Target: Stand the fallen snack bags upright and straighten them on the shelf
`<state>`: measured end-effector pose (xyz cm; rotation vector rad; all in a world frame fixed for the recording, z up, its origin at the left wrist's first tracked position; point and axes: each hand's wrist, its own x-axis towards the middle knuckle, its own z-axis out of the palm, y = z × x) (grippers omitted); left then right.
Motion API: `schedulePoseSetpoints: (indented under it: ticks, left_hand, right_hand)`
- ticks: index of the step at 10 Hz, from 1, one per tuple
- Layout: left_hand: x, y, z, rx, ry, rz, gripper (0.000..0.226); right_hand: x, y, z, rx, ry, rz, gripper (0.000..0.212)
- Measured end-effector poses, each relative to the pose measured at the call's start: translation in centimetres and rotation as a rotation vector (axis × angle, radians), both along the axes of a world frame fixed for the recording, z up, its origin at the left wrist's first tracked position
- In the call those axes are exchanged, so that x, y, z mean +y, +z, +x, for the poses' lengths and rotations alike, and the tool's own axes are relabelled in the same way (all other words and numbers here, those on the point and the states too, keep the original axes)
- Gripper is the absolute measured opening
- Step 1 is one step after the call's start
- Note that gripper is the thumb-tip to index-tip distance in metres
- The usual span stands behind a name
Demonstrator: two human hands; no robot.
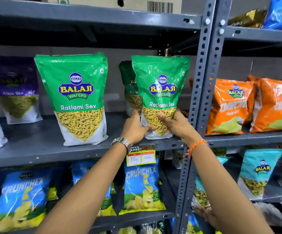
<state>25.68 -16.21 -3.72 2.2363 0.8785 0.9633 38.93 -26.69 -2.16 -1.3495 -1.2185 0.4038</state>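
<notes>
A green Ratlami Sev bag (160, 81) stands upright on the grey middle shelf (40, 149), close to the metal upright post. My left hand (135, 126) grips its lower left edge and my right hand (174, 123) presses on its lower right front. Both hands hold this one bag. Behind it stands a second green bag (128, 85), mostly hidden. Another green Ratlami Sev bag (79, 98) stands upright to the left, apart from my hands. A purple Aloo Sev bag (17, 92) stands further back at the left.
A perforated grey post (199, 81) splits the shelving. Orange Crunchex bags (229, 105) fill the right bay. Blue Crunchex bags (142, 184) sit on the shelf below. A yellow price tag (141, 157) hangs on the shelf edge. A cardboard box (137, 2) rests on top.
</notes>
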Motion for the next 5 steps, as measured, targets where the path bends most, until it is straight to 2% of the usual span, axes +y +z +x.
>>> schedulePoseSetpoints:
  ticks: [1,2,3,4,5]
  left_hand:
    - [-0.4,0.1,-0.1,0.007,0.012,-0.003,0.087]
    - [-0.7,0.0,-0.4,-0.005,0.01,-0.006,0.088]
    - [-0.8,-0.1,-1.2,-0.007,-0.003,-0.046,0.091]
    - [-1.6,0.4,-3.5,-0.159,-0.01,0.022,0.089]
    - [-2.2,1.5,-6.5,-0.505,0.106,0.246,0.059]
  right_hand:
    - [-0.1,-0.2,0.2,0.009,0.019,0.001,0.071]
    - [0.4,-0.8,1.1,-0.003,0.021,0.003,0.105]
    - [0.9,-1.0,1.6,0.002,-0.038,-0.015,0.116]
    - [0.4,-0.1,0.3,-0.016,-0.153,0.013,0.112]
    - [-0.3,1.1,-2.0,-0.204,-0.326,0.204,0.081]
